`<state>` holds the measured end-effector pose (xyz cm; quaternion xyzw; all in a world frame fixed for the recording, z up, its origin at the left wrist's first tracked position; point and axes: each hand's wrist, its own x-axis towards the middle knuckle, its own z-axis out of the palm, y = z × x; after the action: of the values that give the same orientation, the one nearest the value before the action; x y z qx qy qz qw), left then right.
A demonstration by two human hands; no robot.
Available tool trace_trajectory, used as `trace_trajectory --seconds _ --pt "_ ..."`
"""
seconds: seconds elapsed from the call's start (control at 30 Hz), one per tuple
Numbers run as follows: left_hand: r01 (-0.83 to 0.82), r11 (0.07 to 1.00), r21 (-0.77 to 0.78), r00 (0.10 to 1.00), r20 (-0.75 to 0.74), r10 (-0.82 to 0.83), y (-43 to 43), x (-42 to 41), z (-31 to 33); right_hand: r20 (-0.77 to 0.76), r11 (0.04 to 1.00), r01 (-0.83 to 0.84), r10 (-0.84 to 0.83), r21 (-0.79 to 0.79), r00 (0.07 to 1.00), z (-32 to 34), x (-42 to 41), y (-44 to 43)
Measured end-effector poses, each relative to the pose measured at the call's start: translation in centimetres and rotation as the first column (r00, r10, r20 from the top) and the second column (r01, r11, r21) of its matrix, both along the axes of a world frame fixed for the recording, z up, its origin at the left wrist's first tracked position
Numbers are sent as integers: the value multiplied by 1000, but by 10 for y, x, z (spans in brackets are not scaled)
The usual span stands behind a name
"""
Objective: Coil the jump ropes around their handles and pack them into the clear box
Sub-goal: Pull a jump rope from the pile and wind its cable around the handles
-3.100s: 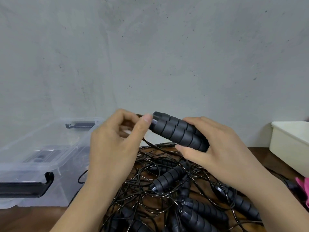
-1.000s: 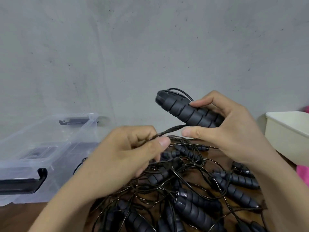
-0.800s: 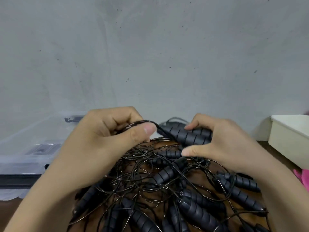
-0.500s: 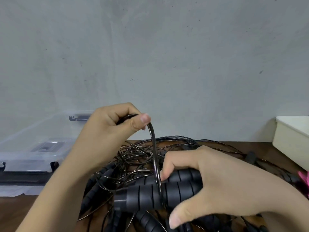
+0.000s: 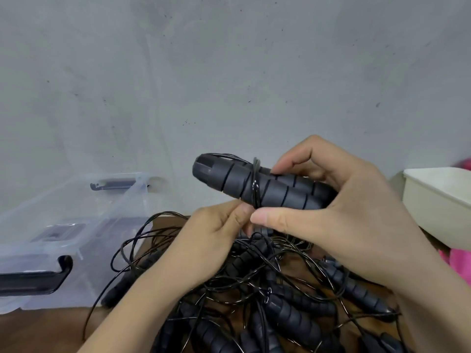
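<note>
My right hand grips a pair of black ribbed jump-rope handles held side by side, raised above the table and tilted up to the left. A few turns of thin black cord circle the pair near the middle. My left hand sits just below the handles and pinches that cord between thumb and fingers. Beneath both hands lies a tangled pile of jump ropes with several more black handles. The clear box with black latches stands at the left.
A cream plastic bin stands at the right edge, with something pink beside it. The brown wooden table shows at the lower left. A grey wall rises close behind everything.
My right hand has lifted the handle pair from low over the pile to chest height. My left hand has dropped from above the handles to beneath them, carrying the cord around.
</note>
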<state>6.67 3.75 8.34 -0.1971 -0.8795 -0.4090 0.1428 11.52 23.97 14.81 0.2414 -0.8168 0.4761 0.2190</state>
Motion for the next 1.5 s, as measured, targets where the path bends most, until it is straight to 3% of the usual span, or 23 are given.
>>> trace_trajectory --seconds 0.2,0.33,0.53,0.63,0.73,0.83,0.93,1.2,1.3,1.43,1.5 --pt "45 985 -167 992 -107 -63 8 19 3 -86 983 166 -172 -81 981 -22 -27 -3" --pt "28 971 -238 980 -185 -74 -2 28 15 -41 970 236 -234 55 971 -26 -43 9" --pt "1 999 -46 973 -229 -12 -27 33 34 192 963 76 -129 260 973 -19 -42 11" --pt "-32 997 -63 963 -267 14 -36 30 38 316 908 -89 -50 410 947 -17 -34 4" --pt "57 998 16 978 -204 -52 -40 28 39 465 869 -263 44 419 884 -13 -23 1" --pt "167 973 160 984 -85 -155 -43 23 36 523 865 -367 149 342 839 -7 -15 1" --pt "263 920 291 965 -69 -254 -45 13 31 520 868 -440 274 228 809 -4 -11 3" --pt "376 799 470 911 -30 -411 -37 -13 8 344 863 -503 489 -54 802 -12 -13 3" --pt "292 815 501 942 -3 -336 -35 -21 -9 273 862 -499 503 -89 820 -13 -13 6" --pt "88 937 337 992 58 -113 -24 -18 -20 187 834 -513 548 -203 815 -17 -21 3" --pt "43 908 416 994 75 -81 -10 -11 -16 132 815 -506 555 -282 821 -21 -27 2"
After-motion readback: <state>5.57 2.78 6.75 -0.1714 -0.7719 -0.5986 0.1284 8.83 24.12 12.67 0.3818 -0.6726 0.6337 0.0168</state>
